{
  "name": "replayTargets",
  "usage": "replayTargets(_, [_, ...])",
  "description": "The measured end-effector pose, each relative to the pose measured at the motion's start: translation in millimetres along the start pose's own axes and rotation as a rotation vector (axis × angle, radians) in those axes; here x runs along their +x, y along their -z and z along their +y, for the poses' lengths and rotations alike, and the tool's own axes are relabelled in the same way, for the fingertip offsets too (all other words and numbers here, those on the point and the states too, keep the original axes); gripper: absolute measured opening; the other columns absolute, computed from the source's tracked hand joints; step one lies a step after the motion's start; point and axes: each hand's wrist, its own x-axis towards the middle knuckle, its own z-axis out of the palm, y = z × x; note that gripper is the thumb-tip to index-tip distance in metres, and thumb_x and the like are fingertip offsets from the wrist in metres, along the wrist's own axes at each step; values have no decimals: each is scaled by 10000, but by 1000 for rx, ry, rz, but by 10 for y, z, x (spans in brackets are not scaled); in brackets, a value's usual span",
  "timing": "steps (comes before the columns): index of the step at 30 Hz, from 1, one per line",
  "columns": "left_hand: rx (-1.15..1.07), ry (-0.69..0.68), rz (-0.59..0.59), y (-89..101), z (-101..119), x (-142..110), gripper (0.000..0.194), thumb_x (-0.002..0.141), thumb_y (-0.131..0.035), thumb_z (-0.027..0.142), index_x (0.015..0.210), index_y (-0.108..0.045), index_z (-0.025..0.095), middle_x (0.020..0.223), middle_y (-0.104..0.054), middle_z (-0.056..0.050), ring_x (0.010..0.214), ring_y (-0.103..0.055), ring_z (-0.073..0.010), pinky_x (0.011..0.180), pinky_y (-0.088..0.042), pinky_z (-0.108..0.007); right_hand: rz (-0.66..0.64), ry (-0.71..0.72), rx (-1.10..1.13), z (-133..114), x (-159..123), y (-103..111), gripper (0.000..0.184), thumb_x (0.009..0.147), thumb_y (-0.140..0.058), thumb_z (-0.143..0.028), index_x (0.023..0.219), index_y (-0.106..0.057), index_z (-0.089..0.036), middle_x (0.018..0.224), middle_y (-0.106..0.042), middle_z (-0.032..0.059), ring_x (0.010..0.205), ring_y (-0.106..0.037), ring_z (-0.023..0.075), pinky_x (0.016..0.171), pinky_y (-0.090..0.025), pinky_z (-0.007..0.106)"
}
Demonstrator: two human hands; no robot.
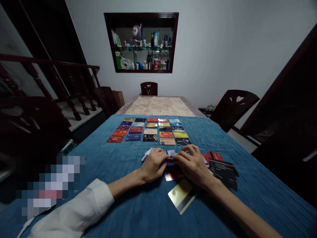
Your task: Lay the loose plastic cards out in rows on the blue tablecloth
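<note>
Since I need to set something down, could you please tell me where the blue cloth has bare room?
The blue cloth is bare between the white sleeve and the gold card, and right of the card rows, toward the cloth's right edge. It is crowded around the left hand and right hand, where loose cards overlap.
</note>
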Motion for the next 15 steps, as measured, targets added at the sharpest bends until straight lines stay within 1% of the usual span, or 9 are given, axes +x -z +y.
replayTargets(4, [-10,9,8,-15,-60,-7,146,877,-520,108,948,-639,153,901,-685,-74,922,-589,-222,828,-435,-363,-15,-57,18,71,-119,6,170,968,-512,-165,1042,-661,-199,814,-700,36,900,-504,218,857,-351,392])
replayTargets(8, [-10,22,-9,-24,-90,-14,171,893,-511,109,990,-645,152,911,-687,-76,915,-588,-220,826,-439,-358,-7,-98,0,121,-207,0,198,975,-487,-153,1088,-642,-201,853,-713,46,871,-535,213,827,-373,384])
replayTargets(15, [15,30,-67,-24,-131,-26,243,892,-497,105,1077,-646,155,950,-693,-85,931,-581,-226,826,-446,-358,-36,-91,-1,120,-236,-40,224,958,-477,-104,1103,-622,-194,852,-713,30,872,-531,218,823,-378,372])
